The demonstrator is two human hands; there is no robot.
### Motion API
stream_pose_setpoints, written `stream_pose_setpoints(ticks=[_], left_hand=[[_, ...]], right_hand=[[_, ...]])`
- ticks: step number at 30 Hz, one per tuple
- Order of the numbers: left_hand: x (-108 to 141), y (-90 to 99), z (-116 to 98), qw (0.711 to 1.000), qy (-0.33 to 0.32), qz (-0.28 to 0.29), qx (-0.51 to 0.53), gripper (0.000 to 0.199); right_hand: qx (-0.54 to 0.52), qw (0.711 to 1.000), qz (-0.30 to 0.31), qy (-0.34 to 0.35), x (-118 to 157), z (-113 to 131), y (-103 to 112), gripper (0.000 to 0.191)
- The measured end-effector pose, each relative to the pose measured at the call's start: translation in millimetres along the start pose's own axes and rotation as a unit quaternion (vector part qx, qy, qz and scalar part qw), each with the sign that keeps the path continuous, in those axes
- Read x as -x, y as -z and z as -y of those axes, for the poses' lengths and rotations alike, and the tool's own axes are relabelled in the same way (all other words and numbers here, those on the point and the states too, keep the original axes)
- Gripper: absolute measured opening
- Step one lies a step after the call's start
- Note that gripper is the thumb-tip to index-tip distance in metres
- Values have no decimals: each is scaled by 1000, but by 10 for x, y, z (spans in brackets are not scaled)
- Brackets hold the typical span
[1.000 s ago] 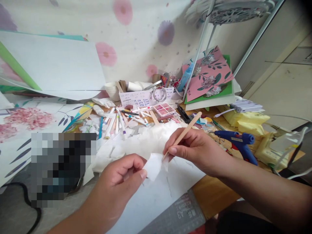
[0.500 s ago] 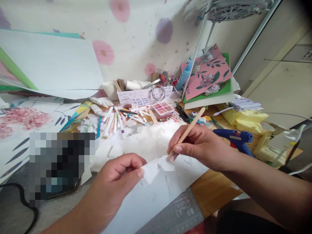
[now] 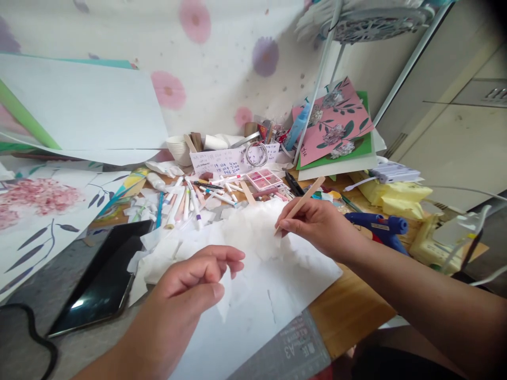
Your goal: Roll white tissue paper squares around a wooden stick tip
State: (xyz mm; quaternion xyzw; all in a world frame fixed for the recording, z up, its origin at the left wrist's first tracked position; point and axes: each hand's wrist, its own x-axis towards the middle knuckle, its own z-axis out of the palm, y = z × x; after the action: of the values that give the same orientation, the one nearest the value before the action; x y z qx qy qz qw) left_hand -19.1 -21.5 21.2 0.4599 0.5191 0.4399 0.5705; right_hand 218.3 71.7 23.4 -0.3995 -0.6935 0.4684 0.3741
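Note:
My right hand (image 3: 311,224) is closed around a flat wooden craft stick (image 3: 304,198), its lower end pointing down at a heap of white tissue paper (image 3: 253,229). On the left, my left hand (image 3: 186,298) is curled with a small white piece of tissue paper (image 3: 225,303) hanging between thumb and fingers. Its index finger reaches out over the sheet. Beneath both hands lies a large white sheet of paper (image 3: 253,322) with a few thin dark marks.
A black phone (image 3: 103,277) lies at left beside a flower painting (image 3: 43,211). Behind are scattered markers (image 3: 194,206), paper cups (image 3: 178,150) and a pink palette (image 3: 264,179). A blue glue gun (image 3: 378,224) rests at right. A grey cutting mat (image 3: 293,348) shows below the sheet.
The stick and my right hand have lifted slightly away from the tissue piece, which is now only at my left hand. The left fingers have spread somewhat.

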Motion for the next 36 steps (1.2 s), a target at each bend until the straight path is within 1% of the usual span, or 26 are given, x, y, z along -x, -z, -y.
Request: stream_pose_setpoints(ticks=[4,8,10,11,12,15,17,18,21,25,27,29,32,34,36], left_hand=[[-5,14,-1,998,14,19,63,22],[-19,44,88,994,-35,24,104,19],[-23,50,129,993,-62,31,91,13],[-23,49,141,994,-76,39,71,11],[-22,43,146,994,-87,46,46,9],[-8,13,126,993,-103,55,-13,13],[9,-2,106,993,-100,50,-26,16],[17,-3,101,993,-100,50,-31,16],[39,20,108,990,-114,62,-47,12],[51,51,125,988,-130,73,-42,10],[48,46,124,989,-124,70,-37,7],[42,36,123,993,-102,59,-25,11],[32,25,124,997,-48,56,17,14],[31,15,114,996,-11,63,57,22],[38,-9,92,991,21,75,108,22]], right_hand=[[68,995,-74,24,-46,-95,29,6],[81,982,-150,83,-41,-75,38,6],[69,979,-162,105,0,5,3,7],[61,980,-153,111,32,58,-26,7],[27,984,-131,122,68,115,-63,6],[-70,985,-8,158,186,276,-185,5],[-98,981,44,164,247,345,-250,6],[-103,979,58,166,267,363,-272,6],[-114,978,77,157,295,369,-305,5],[-179,970,101,133,299,333,-324,10],[-190,967,107,129,302,326,-331,11],[-180,970,103,128,306,330,-331,10],[-134,976,104,139,310,346,-320,5],[-96,977,99,164,314,354,-312,1],[-72,974,80,198,321,356,-312,1]])
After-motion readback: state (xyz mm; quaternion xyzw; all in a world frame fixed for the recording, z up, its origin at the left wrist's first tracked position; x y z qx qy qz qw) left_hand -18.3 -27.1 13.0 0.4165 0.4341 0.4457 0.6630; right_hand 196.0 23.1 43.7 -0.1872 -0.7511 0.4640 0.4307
